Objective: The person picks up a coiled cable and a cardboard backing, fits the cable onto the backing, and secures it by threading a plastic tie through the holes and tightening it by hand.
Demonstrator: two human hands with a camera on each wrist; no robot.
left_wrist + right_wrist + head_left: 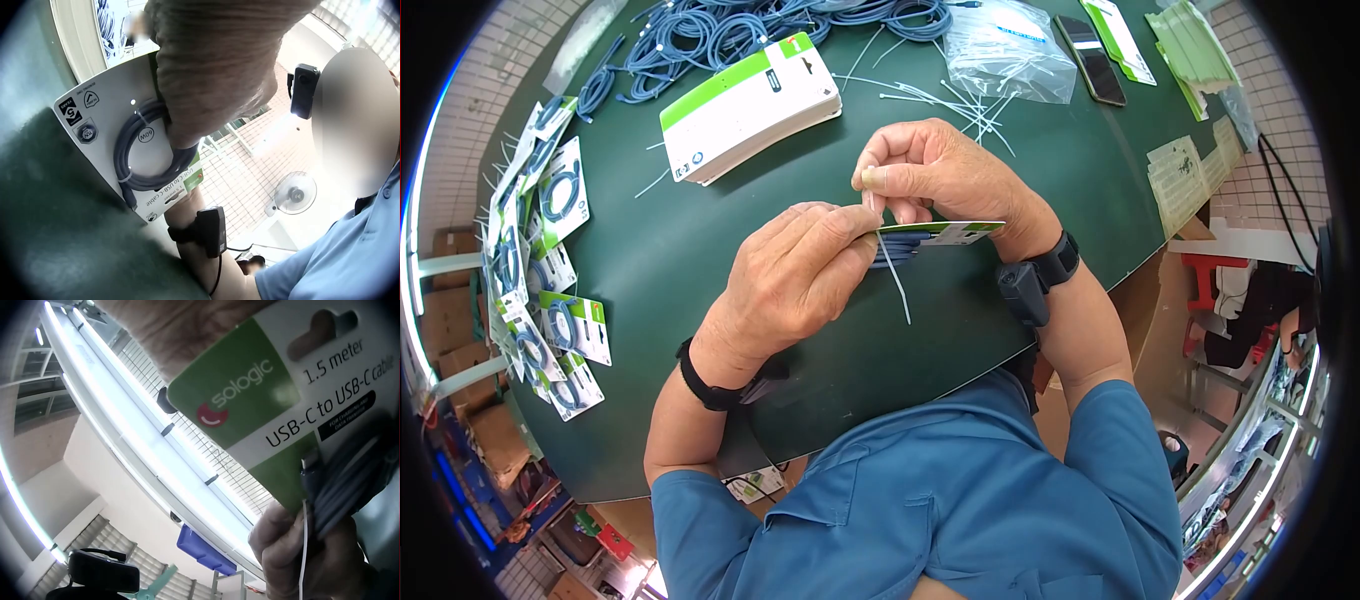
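Observation:
My left hand (790, 265) grips a printed card (972, 232) with a coiled blue-grey USB-C cable (897, 250) on its face. A white cable tie (896, 282) hangs down from the card beside the left fingertips. Behind the card, the thumb and forefinger of my right hand (945, 175) pinch a pale end of the tie, close to the left fingers. The left wrist view shows the cable (125, 153) lying round on the card (94, 115), with thin ties across the coil. In the right wrist view the tie (304, 550) dangles past the left fingers.
A stack of cards (750, 110) lies ahead on the green table (700, 230). Behind it are piled cables (710, 40). Loose cable ties (960, 105), a bag of ties (1010, 60) and a phone (1090, 60) lie beyond the right hand. Carded cables (560, 200) line the left edge.

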